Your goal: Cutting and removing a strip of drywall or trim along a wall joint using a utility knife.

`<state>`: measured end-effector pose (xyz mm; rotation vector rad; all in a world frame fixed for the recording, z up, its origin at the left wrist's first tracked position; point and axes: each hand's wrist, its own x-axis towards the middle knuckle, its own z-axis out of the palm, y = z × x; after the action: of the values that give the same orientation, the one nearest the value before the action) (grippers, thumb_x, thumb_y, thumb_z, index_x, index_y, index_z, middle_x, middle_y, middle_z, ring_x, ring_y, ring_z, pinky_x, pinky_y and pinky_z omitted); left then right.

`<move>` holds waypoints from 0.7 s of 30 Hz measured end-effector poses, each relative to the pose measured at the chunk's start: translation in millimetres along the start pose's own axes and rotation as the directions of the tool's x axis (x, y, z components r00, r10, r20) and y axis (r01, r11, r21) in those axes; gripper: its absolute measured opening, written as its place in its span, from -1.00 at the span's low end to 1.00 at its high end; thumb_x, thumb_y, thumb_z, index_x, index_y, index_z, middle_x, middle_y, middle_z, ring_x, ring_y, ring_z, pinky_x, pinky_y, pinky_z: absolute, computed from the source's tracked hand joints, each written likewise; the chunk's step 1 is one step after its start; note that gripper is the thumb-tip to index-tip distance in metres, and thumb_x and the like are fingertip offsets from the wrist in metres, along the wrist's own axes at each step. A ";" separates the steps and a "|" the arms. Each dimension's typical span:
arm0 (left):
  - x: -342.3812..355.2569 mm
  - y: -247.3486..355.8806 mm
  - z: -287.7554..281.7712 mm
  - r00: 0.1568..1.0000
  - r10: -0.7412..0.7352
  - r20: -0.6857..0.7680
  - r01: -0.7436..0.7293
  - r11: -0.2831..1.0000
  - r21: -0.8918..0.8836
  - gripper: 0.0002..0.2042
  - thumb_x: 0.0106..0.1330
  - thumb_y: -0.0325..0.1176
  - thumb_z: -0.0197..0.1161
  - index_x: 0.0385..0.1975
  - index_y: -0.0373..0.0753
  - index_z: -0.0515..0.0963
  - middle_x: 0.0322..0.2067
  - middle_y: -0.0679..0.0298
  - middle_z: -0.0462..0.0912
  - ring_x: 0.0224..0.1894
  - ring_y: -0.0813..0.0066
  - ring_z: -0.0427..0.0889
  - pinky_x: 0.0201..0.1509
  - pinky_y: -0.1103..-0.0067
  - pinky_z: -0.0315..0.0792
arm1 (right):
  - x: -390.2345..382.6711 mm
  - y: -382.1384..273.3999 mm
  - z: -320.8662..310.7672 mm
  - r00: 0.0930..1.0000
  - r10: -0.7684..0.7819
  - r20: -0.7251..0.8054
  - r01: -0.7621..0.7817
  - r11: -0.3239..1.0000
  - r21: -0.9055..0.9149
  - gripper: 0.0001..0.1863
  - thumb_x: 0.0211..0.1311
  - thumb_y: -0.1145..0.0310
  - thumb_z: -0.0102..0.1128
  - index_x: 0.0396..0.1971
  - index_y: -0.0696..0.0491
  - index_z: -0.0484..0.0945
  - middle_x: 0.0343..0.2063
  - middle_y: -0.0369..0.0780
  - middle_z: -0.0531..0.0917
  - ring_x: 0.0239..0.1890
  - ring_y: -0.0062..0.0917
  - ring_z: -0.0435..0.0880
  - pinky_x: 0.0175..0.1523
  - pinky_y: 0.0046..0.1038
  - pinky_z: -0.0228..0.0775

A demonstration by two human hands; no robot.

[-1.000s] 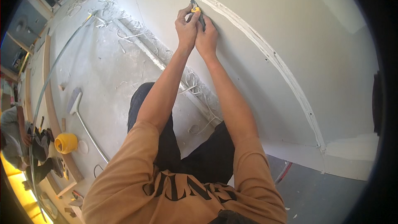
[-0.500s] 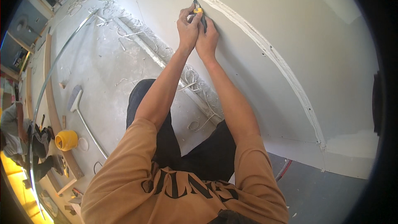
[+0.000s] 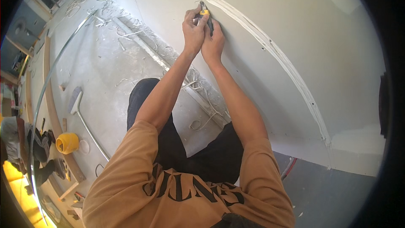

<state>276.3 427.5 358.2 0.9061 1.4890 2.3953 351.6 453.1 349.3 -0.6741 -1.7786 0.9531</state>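
Both my hands are up near the wall at the top middle, close together around a small black-and-yellow tool that looks like a utility knife [image 3: 205,12]. Thumb and fingers of my left hand [image 3: 193,33] pinch it by the yellow part, close to its metal tip. My right hand [image 3: 214,42] is closed on the dark handle below. A thin dark curved strand shows beside the tip; what it is I cannot make out. Just beyond the tip, a white plaster-like strip [image 3: 257,33] with screws along it crosses the grey wall panel [image 3: 320,46].
Rubble and loose white cables [image 3: 196,124] lie along the wall's foot beside a long metal channel [image 3: 147,48]. On the floor to the left are a broom [image 3: 76,101], a yellow bucket [image 3: 67,142], a long curved metal strip [image 3: 52,65] and timber [image 3: 52,97]. Another person [image 3: 17,139] crouches at far left.
My hands and the tool have shifted slightly down and right in the picture, and the tool's tip is turned a little. The person at far left has moved slightly.
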 end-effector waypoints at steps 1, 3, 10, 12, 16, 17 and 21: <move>0.3 -2.6 0.2 1.000 0.002 0.001 -0.002 1.000 0.001 -0.55 0.51 -0.47 0.40 0.32 -0.55 0.60 0.08 0.16 0.59 0.09 0.41 0.64 0.21 0.47 0.56 | -1.3 -1.4 -0.4 1.000 -0.004 -0.015 0.004 1.000 0.010 -0.60 0.61 0.28 0.23 0.24 0.24 0.64 -0.04 0.13 0.81 0.00 -0.01 0.83 0.12 -0.11 0.61; 0.2 -8.1 0.9 0.999 0.039 -0.009 -0.039 0.999 -0.036 -0.55 0.49 -0.44 0.42 0.30 -0.53 0.62 0.07 0.13 0.61 0.09 0.37 0.65 0.24 0.44 0.54 | -3.1 -3.8 -1.6 1.000 -0.007 -0.030 0.007 1.000 0.022 -0.63 0.61 0.29 0.23 0.22 0.21 0.65 -0.08 0.13 0.82 -0.02 0.04 0.83 0.09 -0.06 0.62; -10.1 -11.2 5.7 0.994 0.095 0.055 -0.099 0.992 0.073 -0.54 0.55 -0.49 0.40 0.35 -0.59 0.55 0.10 0.18 0.56 0.07 0.42 0.69 0.20 0.54 0.59 | -9.2 1.5 -17.9 0.999 -0.020 -0.048 0.019 1.000 -0.018 -0.60 0.61 0.27 0.23 0.22 0.25 0.64 -0.06 0.16 0.81 -0.01 0.07 0.82 0.10 -0.06 0.62; -15.5 -9.5 9.5 0.996 0.073 0.047 -0.076 0.996 0.054 -0.55 0.55 -0.49 0.39 0.34 -0.60 0.55 0.11 0.16 0.56 0.09 0.40 0.69 0.23 0.52 0.59 | -11.6 0.8 -22.0 0.999 -0.008 -0.041 0.008 1.000 -0.003 -0.60 0.61 0.27 0.23 0.22 0.25 0.64 -0.06 0.17 0.81 -0.01 0.08 0.82 0.10 -0.06 0.62; -24.5 -5.0 15.8 0.995 0.079 0.056 -0.081 0.996 0.032 -0.55 0.54 -0.49 0.39 0.34 -0.60 0.55 0.11 0.15 0.56 0.12 0.39 0.68 0.24 0.51 0.59 | -15.8 -0.3 -32.5 0.998 0.003 -0.058 -0.003 1.000 -0.010 -0.62 0.62 0.27 0.23 0.22 0.22 0.65 -0.07 0.14 0.81 -0.03 0.06 0.83 0.08 -0.06 0.62; -28.7 -2.0 18.3 0.996 0.068 0.058 -0.072 0.995 0.069 -0.55 0.54 -0.49 0.39 0.33 -0.60 0.55 0.10 0.16 0.56 0.12 0.40 0.67 0.24 0.52 0.59 | -16.8 0.0 -37.7 0.999 0.003 -0.035 -0.004 1.000 -0.030 -0.62 0.62 0.26 0.23 0.22 0.22 0.65 -0.07 0.12 0.82 -0.04 0.05 0.83 0.07 -0.07 0.63; -40.4 -0.5 25.2 0.995 0.078 0.059 -0.081 0.996 0.048 -0.55 0.54 -0.49 0.40 0.32 -0.61 0.56 0.07 0.17 0.57 0.10 0.44 0.64 0.23 0.53 0.57 | -23.2 0.6 -46.6 0.998 0.012 -0.062 -0.013 1.000 -0.010 -0.62 0.62 0.26 0.23 0.21 0.20 0.66 -0.08 0.11 0.82 -0.05 0.04 0.84 0.05 -0.08 0.63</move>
<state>323.0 428.5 349.4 1.0554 1.5268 2.3748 403.5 449.3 347.6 -0.7147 -1.7277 0.9220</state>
